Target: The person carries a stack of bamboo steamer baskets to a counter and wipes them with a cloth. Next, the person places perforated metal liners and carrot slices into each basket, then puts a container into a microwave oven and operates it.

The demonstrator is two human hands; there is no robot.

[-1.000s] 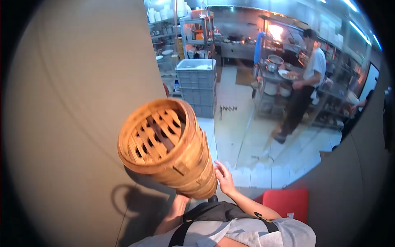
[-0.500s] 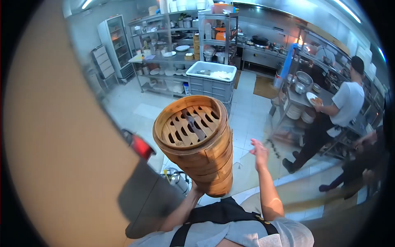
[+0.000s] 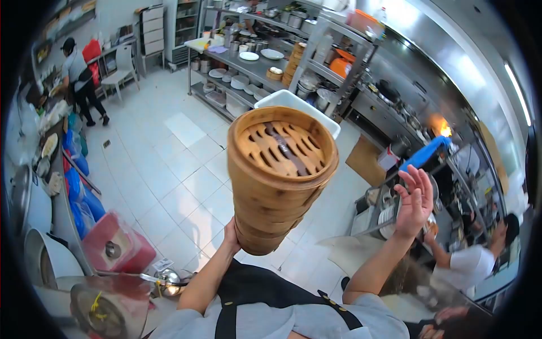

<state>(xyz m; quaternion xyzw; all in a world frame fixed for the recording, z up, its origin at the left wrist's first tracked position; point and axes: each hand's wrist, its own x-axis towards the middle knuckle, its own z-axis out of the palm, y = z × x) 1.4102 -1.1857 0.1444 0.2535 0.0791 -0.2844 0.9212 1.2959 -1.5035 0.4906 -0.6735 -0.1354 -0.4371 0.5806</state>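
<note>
A tall stack of round bamboo steamers [image 3: 274,198] leans slightly in front of my chest, its slatted round top facing up toward me. My left hand [image 3: 232,236] grips the stack low on its left side; most of those fingers are hidden behind the bamboo. Raised to the right of the stack, my right hand [image 3: 415,200] holds nothing, with its fingers apart and a little curled. Just beyond the steamers, the rim of a white tub [image 3: 333,125] shows, partly covered by them.
Steel shelving with a metal counter [image 3: 254,66] carries plates and pots. At left stand a pink tub [image 3: 121,248] and a white chair [image 3: 121,70]. One person [image 3: 79,73] works far left, another person [image 3: 466,265] close on the right. Flame [image 3: 443,127] rises at the stove.
My view has swung past the wall on the left, opening onto the tiled floor and left counter. My right hand has risen with fingers spreading. The steamers stay in my left hand.
</note>
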